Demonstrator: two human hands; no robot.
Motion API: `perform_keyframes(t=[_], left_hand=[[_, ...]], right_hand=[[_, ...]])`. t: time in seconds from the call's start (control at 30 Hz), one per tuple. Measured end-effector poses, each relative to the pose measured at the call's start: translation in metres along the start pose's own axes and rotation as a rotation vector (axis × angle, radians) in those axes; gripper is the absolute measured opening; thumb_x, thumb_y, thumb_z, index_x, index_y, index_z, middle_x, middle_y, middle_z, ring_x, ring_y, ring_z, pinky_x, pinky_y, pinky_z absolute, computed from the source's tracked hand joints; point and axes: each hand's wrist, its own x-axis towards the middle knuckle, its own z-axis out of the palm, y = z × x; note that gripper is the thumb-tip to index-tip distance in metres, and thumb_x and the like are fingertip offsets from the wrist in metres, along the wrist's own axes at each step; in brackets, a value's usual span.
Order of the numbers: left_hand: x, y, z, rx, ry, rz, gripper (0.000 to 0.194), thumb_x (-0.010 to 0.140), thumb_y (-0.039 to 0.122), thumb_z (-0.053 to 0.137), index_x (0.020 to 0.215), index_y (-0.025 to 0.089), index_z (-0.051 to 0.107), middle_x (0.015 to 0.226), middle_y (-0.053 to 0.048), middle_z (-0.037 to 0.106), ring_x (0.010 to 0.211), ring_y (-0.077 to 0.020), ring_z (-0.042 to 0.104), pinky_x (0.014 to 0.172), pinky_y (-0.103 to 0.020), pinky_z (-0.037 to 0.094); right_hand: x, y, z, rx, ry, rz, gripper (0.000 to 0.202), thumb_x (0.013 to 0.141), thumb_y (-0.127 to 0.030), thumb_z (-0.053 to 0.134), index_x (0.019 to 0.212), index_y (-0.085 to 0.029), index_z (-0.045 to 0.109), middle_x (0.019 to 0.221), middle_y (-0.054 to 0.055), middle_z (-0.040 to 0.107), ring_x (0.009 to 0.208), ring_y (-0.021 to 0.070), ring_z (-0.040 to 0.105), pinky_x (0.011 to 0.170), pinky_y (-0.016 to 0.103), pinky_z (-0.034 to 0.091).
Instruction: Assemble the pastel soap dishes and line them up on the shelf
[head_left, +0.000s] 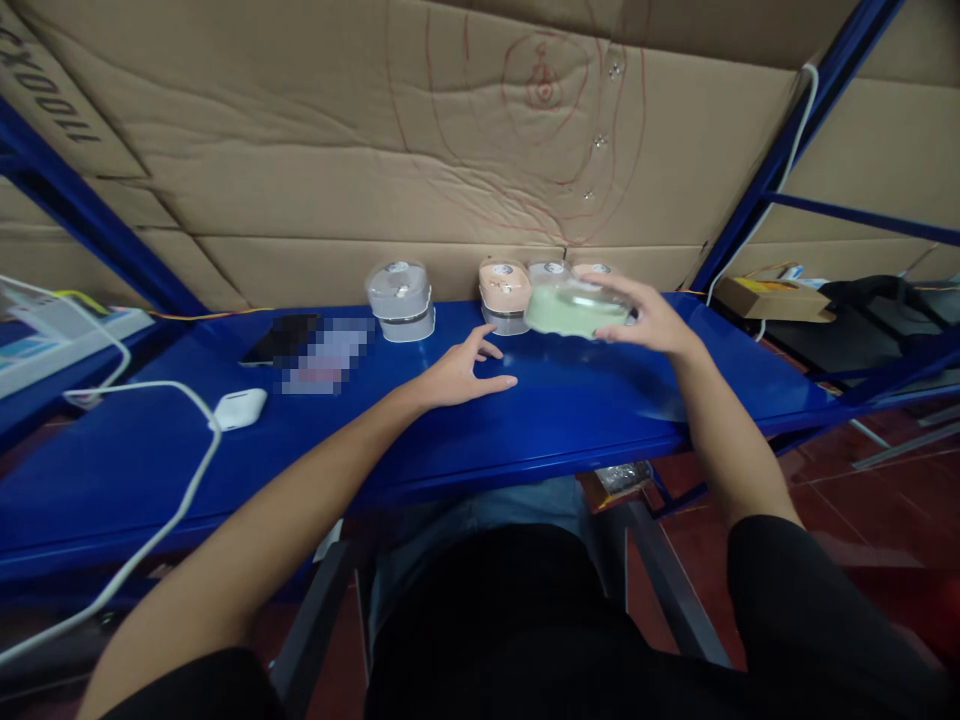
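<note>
A pale green box (pixel 562 312), blurred by motion, is gripped at its right end between the thumb and fingers of my right hand (pixel 645 318). It appears to be above the table surface, in front of the other boxes. My left hand (pixel 469 372) is empty, thumb and fingers apart, just over the table left of the green box. Behind it stands a peach-topped box (pixel 504 285) with a grey lower part. Partly hidden behind the green box are a grey box (pixel 546 270) and another peach box (pixel 594 269). Farther left is a grey box with a clear domed lid (pixel 401 300).
On the blue table (pixel 420 440) lie a white earbud case (pixel 240 408), a dark flat object (pixel 274 340) and a pixelated item (pixel 328 355). A white cable (pixel 193 480) loops across the left side. Cardboard (pixel 315 180) backs the table; blue posts (pixel 795 150) flank it.
</note>
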Motion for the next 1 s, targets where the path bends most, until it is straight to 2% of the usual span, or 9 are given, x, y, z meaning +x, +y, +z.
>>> perform_keyframes(t=[0.1, 0.17, 0.27, 0.37, 0.5, 0.63, 0.77, 0.87, 1.0], left_hand=[[0.000, 0.003, 0.000, 0.029, -0.008, -0.011, 0.117, 0.085, 0.068, 0.082, 0.175, 0.016, 0.029, 0.150, -0.022, 0.070, 0.146, -0.0394, 0.066, 0.124, -0.059, 0.051], [0.000, 0.003, 0.000, 0.049, -0.009, -0.008, 0.115, 0.086, 0.068, 0.081, 0.175, 0.017, 0.030, 0.149, -0.022, 0.071, 0.145, -0.0389, 0.067, 0.123, -0.059, 0.052], [0.000, 0.002, -0.001, 0.082, -0.010, 0.017, 0.110, 0.088, 0.067, 0.079, 0.174, 0.018, 0.031, 0.148, -0.021, 0.073, 0.142, -0.0374, 0.069, 0.120, -0.056, 0.055], [0.000, 0.001, -0.001, 0.109, -0.016, 0.032, 0.107, 0.091, 0.066, 0.078, 0.174, 0.018, 0.032, 0.148, -0.020, 0.073, 0.142, -0.0365, 0.070, 0.118, -0.053, 0.057], [-0.001, 0.002, -0.002, 0.122, -0.027, 0.012, 0.107, 0.090, 0.066, 0.079, 0.174, 0.018, 0.033, 0.150, -0.020, 0.072, 0.143, -0.0379, 0.069, 0.118, -0.053, 0.056], [-0.001, 0.006, -0.002, 0.111, -0.048, -0.029, 0.110, 0.088, 0.067, 0.080, 0.175, 0.018, 0.033, 0.154, -0.021, 0.069, 0.148, -0.0404, 0.065, 0.123, -0.056, 0.052], [0.000, 0.009, -0.003, 0.105, -0.064, -0.036, 0.111, 0.087, 0.067, 0.078, 0.174, 0.015, 0.033, 0.156, -0.023, 0.068, 0.149, -0.0409, 0.063, 0.125, -0.056, 0.049], [0.000, 0.009, -0.003, 0.111, -0.066, -0.032, 0.110, 0.086, 0.067, 0.078, 0.173, 0.016, 0.036, 0.155, -0.022, 0.068, 0.148, -0.0410, 0.064, 0.124, -0.055, 0.049], [0.000, 0.008, -0.003, 0.127, -0.071, -0.023, 0.108, 0.086, 0.066, 0.077, 0.173, 0.017, 0.037, 0.155, -0.023, 0.068, 0.147, -0.0412, 0.065, 0.123, -0.056, 0.050]], right_hand=[[0.002, 0.041, -0.021, -0.146, 0.369, 0.135, 0.103, 0.091, -0.089, 0.064, 0.173, -0.028, 0.050, 0.173, 0.011, 0.057, 0.161, 0.0454, 0.049, 0.131, 0.065, 0.042], [0.002, 0.076, -0.028, -0.263, 0.538, 0.271, 0.100, 0.097, -0.088, 0.054, 0.177, -0.030, 0.041, 0.177, 0.013, 0.052, 0.161, 0.0461, 0.046, 0.130, 0.066, 0.041], [-0.002, 0.122, -0.026, -0.367, 0.747, 0.554, 0.096, 0.097, -0.081, 0.054, 0.171, -0.019, 0.046, 0.160, 0.021, 0.062, 0.148, 0.0434, 0.061, 0.123, 0.068, 0.047], [-0.009, 0.147, -0.014, -0.395, 0.739, 0.726, 0.095, 0.091, -0.078, 0.064, 0.163, -0.016, 0.055, 0.146, 0.024, 0.068, 0.137, 0.0426, 0.068, 0.118, 0.067, 0.051], [-0.015, 0.162, 0.000, -0.398, 0.662, 0.756, 0.100, 0.084, -0.082, 0.071, 0.159, -0.017, 0.059, 0.146, 0.024, 0.067, 0.139, 0.0445, 0.067, 0.120, 0.066, 0.050], [-0.011, 0.175, 0.004, -0.355, 0.618, 0.696, 0.112, 0.085, -0.096, 0.060, 0.162, -0.015, 0.054, 0.158, 0.031, 0.061, 0.153, 0.0503, 0.056, 0.127, 0.069, 0.044], [-0.005, 0.182, 0.002, -0.240, 0.634, 0.682, 0.120, 0.089, -0.103, 0.042, 0.165, -0.011, 0.049, 0.169, 0.034, 0.054, 0.162, 0.0510, 0.047, 0.133, 0.069, 0.036], [-0.004, 0.184, 0.002, -0.131, 0.642, 0.736, 0.112, 0.093, -0.101, 0.038, 0.161, -0.014, 0.053, 0.167, 0.031, 0.058, 0.162, 0.0503, 0.049, 0.134, 0.069, 0.034], [-0.006, 0.184, 0.002, -0.026, 0.645, 0.801, 0.096, 0.093, -0.100, 0.038, 0.144, -0.024, 0.065, 0.158, 0.023, 0.068, 0.157, 0.0474, 0.055, 0.131, 0.066, 0.039]])
